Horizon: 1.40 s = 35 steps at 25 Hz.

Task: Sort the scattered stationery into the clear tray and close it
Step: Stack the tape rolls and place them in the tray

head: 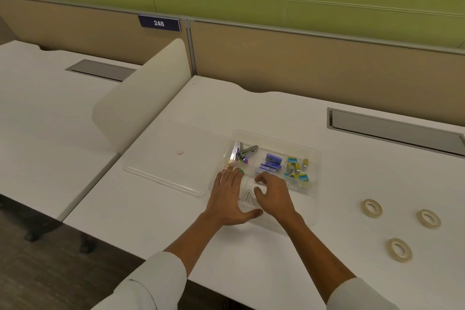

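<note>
Nearest, two pale sleeves (156, 282), both cut off by the bottom edge. Three rolls of tape (399, 249) well apart from the tray, lying flat on the white desk (251, 272) to the right.

Left hand (230, 199) flat, fingers straight and slightly spread, pressing on the near left corner of the clear tray (317, 158). Right hand (274, 196) just beside it inside the tray's near compartment, fingers curled over something white; what exactly is clamped there, hard to tell. Between the hands, a white item (247, 196) with black lettering, too blurred to read for certain.

Farther in the tray: a metal stapler (242, 152) in the left rear compartment, a few blue boxes (273, 161) in the middle, several small yellow-and-teal boxes (297, 168) on the right, count unclear, print illegible.

Clear lid (166, 158) lying flat, touching the tray's left side, with a small pink spot (180, 152) on it.

Farthest, a dark sign (159, 23) on the partition reading "246".
</note>
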Motion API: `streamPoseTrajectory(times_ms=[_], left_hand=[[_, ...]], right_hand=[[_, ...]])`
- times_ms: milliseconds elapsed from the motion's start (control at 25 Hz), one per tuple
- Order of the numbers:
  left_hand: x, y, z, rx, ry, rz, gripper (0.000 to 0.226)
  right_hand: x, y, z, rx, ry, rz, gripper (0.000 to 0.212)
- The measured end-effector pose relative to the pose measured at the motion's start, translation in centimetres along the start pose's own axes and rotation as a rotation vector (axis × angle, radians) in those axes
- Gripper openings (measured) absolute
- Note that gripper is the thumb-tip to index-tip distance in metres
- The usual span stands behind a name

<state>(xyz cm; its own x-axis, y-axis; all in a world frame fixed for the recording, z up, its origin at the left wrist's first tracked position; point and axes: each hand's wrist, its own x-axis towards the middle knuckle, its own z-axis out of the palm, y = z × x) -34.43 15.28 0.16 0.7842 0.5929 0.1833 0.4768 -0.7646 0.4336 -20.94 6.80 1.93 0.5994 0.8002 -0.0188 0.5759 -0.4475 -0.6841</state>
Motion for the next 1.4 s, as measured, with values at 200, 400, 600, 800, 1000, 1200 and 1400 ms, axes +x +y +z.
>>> streamPoseTrajectory(times_ms=[200,400,600,800,1000,1200,1400], left_hand=[[0.6,1.2,-0.7,0.044,0.012,-0.007,0.114],[1.7,5.5,0.0,0.034,-0.001,0.056,0.112],[2.5,12.1,2.7,0.031,-0.052,0.154,0.105],[3.1,19.1,6.2,-0.018,-0.111,0.313,0.092],[3.1,24.8,10.0,-0.094,-0.204,0.396,0.062],[2.8,29.5,13.9,-0.046,-0.361,0.364,0.053],[2.6,32.2,16.9,0.002,-0.417,0.284,0.061]], right_hand=[[-0.9,1.3,-2.3,0.120,0.055,-0.090,0.024],[-2.5,3.7,-5.3,0.269,0.147,-0.115,0.025],[-4.5,8.3,-10.6,0.683,0.187,0.199,0.018],[-8.0,14.3,-15.7,1.015,0.226,0.403,0.028],[-11.8,19.6,-19.7,1.225,0.322,0.511,0.029],[-14.8,23.9,-22.6,1.466,0.410,0.672,0.037],[-16.6,25.9,-23.4,1.580,0.437,0.730,0.051]])
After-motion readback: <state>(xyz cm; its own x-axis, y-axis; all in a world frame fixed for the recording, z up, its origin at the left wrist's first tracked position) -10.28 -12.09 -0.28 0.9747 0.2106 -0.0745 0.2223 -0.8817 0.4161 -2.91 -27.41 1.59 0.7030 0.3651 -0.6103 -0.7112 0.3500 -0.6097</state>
